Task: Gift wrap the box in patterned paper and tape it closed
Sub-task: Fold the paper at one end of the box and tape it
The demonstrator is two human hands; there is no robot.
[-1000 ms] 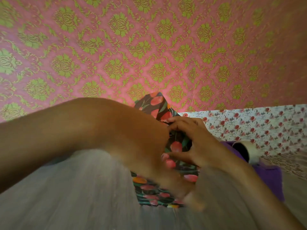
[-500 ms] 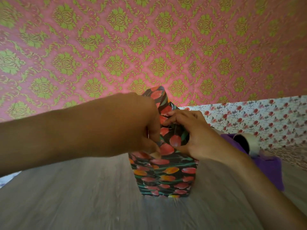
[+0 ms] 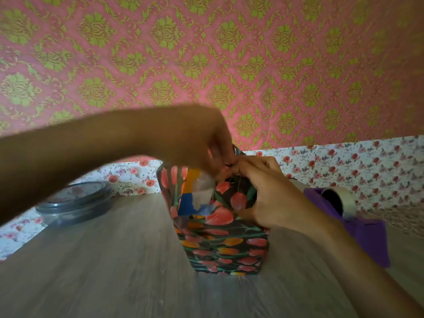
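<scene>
The box (image 3: 226, 246) stands upright on the grey wooden table (image 3: 114, 271), wrapped in black paper with red and orange tulips. Its upper end is partly open, and a bit of the box's blue, orange and white side (image 3: 195, 193) shows between the paper flaps. My left hand (image 3: 197, 143) reaches over from the left, fingers pinching the top edge of the paper. My right hand (image 3: 266, 191) presses a folded flap against the box's upper right side. Both hands meet at the top fold, which they hide.
A roll of clear tape (image 3: 339, 200) lies on a purple cloth (image 3: 367, 235) to the right of the box. A round lidded dark plastic container (image 3: 75, 203) sits at the left rear. Floral paper lines the back edge below pink and green wallpaper.
My left hand rose from the box's lower front to its top edge, uncovering the box's left side and the container. My right hand stayed on the flap. The camera tilted down slightly.
</scene>
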